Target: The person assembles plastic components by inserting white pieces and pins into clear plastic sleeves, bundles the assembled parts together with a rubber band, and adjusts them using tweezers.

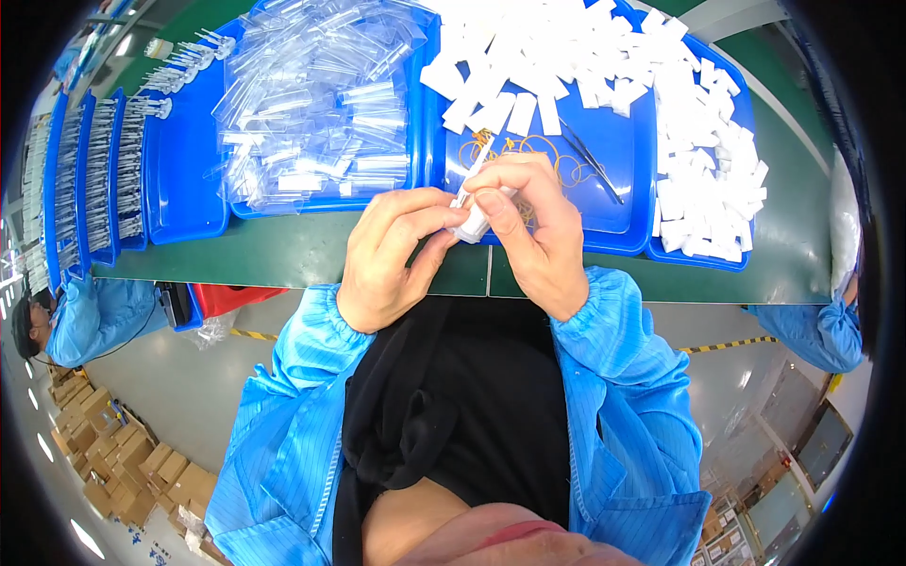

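Both hands meet in front of my chest over the near edge of the blue trays. My left hand (401, 250) pinches the left side of a small white plastic piece (471, 226) with thumb and fingertips. My right hand (538, 222) grips the same piece from the right, its thumb pressed on top. A slim white tip sticks up from it between the hands; my fingers cover much of the rest. Just beyond lie loose yellow rubber bands (543, 146) and dark tweezers (593, 162) in a blue tray (604, 215).
White rectangular pieces (514, 42) heap at the tray's far side and in the right-hand tray (703, 179). Clear plastic pieces (321, 104) fill the tray at left. Blue racks (99, 179) hold rows of thin parts farther left. Co-workers in blue sleeves (104, 321) sit at either side.
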Tool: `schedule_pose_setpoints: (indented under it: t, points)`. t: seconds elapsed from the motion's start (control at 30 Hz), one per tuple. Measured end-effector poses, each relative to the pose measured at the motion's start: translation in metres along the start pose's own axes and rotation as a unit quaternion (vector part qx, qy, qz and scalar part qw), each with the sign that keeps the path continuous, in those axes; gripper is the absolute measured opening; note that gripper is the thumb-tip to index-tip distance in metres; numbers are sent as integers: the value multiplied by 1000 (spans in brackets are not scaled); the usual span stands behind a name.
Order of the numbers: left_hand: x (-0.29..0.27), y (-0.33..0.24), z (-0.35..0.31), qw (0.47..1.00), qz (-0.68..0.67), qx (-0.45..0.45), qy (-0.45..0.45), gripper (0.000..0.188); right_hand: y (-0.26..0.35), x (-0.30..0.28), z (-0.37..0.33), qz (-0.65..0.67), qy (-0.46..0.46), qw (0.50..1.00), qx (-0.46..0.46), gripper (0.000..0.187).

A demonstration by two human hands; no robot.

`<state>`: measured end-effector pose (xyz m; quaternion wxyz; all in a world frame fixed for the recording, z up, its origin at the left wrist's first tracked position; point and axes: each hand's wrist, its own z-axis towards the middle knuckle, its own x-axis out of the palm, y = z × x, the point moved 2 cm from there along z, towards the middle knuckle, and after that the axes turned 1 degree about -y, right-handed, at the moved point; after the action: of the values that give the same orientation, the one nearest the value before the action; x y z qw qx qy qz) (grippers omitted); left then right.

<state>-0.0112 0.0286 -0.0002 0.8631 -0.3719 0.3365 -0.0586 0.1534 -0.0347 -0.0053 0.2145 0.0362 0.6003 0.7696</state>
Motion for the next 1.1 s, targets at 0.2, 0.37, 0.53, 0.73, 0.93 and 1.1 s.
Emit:
schedule_pose_setpoints:
  t: [0.2,0.37,0.53,0.73,0.93,1.1]
  points:
    - [-3,2,-3,1000,20,3,8,37,-18,-43,43,-335,-36,935,-107,19]
    - [0,0,0,999,28,24,6,37,-33,-52,61,-539,10,836,-101,20]
    - [2,4,-2,999,27,30,10,37,-33,-49,63,-574,38,809,-120,19]
    - [0,4,-2,997,52,45,23,37,-7,-66,54,-233,28,972,-3,22]
    - [-1,-10,8,990,61,93,88,35,-12,-42,37,200,-37,957,205,31]
    - [-3,-17,10,988,55,98,108,38,-17,-35,34,224,-15,943,246,27]
